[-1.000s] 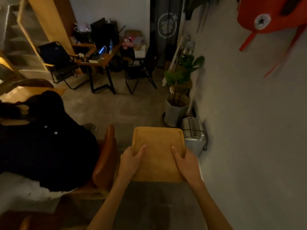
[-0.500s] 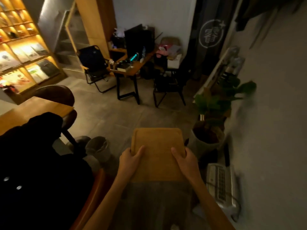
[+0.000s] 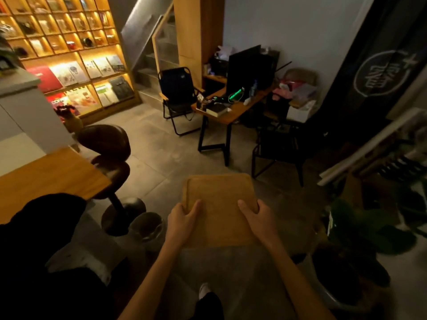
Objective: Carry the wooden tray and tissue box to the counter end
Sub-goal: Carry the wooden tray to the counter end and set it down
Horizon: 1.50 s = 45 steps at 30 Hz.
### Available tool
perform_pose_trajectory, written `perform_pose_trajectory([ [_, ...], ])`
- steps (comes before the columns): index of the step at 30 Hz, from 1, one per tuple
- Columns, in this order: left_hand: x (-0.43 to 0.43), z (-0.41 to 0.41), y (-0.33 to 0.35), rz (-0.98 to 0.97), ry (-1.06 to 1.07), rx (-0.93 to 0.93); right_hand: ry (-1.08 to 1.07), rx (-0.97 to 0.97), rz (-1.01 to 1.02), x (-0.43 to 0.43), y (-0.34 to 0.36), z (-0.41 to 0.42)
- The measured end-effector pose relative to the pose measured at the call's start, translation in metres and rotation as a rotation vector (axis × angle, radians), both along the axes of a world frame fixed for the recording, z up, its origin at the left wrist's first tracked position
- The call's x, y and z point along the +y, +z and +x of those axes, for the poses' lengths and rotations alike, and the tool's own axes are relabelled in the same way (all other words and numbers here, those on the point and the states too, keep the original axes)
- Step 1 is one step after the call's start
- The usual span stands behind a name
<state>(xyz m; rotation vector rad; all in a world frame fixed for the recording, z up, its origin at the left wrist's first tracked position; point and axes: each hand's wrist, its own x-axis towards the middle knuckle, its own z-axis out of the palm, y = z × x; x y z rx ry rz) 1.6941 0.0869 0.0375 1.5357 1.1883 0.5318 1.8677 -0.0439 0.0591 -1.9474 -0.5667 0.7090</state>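
Note:
I hold a flat wooden tray (image 3: 219,199) level in front of me, above the grey floor. My left hand (image 3: 182,219) grips its near left edge, thumb on top. On the near right edge sits my right hand (image 3: 258,218), gripping the same way. Nothing lies on the tray. No tissue box is in view.
A wooden table (image 3: 46,176) and a person in black (image 3: 39,250) are at the left, with brown stools (image 3: 108,144) beside them. Ahead stand a cluttered desk (image 3: 231,109), a black folding chair (image 3: 178,98) and a lit bookshelf (image 3: 69,54). Potted plants (image 3: 360,229) crowd the right.
The view has swung left and forward: the wall, heater and plant pot slid off to the right, and the bookshelf and stools came into sight. Both hands keep the same grip on the tray.

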Motion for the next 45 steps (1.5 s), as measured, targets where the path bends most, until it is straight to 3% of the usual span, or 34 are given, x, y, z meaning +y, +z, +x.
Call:
perform_pose_trajectory([
  [13, 0.285, 0.166, 0.01, -0.035, 0.079, -0.009, 0.06, 0.021, 0.004, 0.297, 0.016, 0.17],
  [17, 0.379, 0.199, -0.006, -0.018, 0.137, 0.001, 0.167, 0.008, 0.012, 0.406, 0.001, 0.213],
  [24, 0.535, 0.212, 0.004, -0.037, 0.424, -0.034, 0.48, -0.01, -0.009, 0.631, -0.007, 0.243],
  [30, 0.628, 0.141, 0.0, -0.037, 0.809, 0.034, 0.86, -0.091, 0.008, 0.801, -0.009, 0.177],
  [36, 0.689, 0.064, -0.013, -0.051, 1.168, 0.022, 1.106, -0.146, 0.018, 0.924, -0.026, 0.071],
  [45, 0.707, -0.01, -0.025, -0.045, 1.729, -0.102, 1.509, -0.207, 0.035, 1.02, -0.042, -0.083],
])
